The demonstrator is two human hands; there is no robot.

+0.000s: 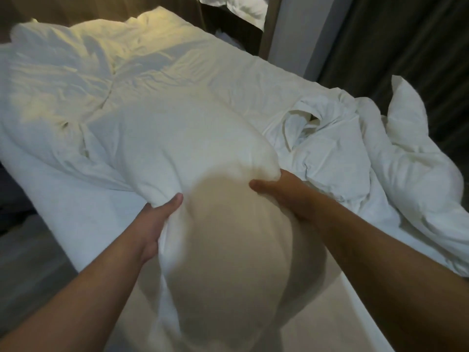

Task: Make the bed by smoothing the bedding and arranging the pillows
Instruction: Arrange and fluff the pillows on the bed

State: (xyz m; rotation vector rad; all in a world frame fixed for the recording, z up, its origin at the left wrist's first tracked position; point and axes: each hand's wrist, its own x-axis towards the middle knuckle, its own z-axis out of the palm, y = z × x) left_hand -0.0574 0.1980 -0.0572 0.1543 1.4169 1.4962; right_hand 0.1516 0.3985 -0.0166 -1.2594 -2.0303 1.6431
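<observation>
The room is dim. Warm yellow light falls across the far end of the bed (pixel 241 80), and the nearer bedding lies grey. The pillow (pixel 190 148) is motion-blurred; frame edges bow.

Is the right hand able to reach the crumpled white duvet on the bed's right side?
Probably not yet: the right hand grips the big white pillow, though nothing lies between it and the crumpled white duvet.

dark curtain (pixel 406 47) right, grey floor (pixel 25 250) left.

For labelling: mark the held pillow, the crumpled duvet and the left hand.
held pillow (pixel 203 148), head view, its upper white face.
crumpled duvet (pixel 330 153), head view, a bunched fold at right.
left hand (pixel 157 222), head view, back of the hand.
</observation>
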